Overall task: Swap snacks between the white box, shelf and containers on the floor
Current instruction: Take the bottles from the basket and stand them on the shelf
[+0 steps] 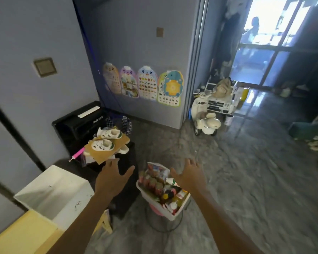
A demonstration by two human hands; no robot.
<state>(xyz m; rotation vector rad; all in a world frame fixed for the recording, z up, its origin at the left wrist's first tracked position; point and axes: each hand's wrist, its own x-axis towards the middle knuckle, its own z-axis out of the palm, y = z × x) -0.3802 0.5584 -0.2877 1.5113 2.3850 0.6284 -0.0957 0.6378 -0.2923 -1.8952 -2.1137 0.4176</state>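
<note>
A white container point(179, 209) full of snack packets and small bottles point(160, 186) stands on the floor in front of me, on a pink base inside a wire ring. At lower left is a white box point(50, 191) that looks empty inside. My left hand point(111, 177) hovers open between the white box and the container, fingers spread, holding nothing. My right hand point(190, 176) is stretched out open just above the container's far right side, also holding nothing.
A black cabinet point(81, 123) stands by the wall, with small white shoes on cardboard point(106, 142) and a pink pen in front of it. A yellow surface point(22, 233) lies at bottom left. Toy ride-on cars point(213, 110) stand at the doorway. Grey floor spreads right.
</note>
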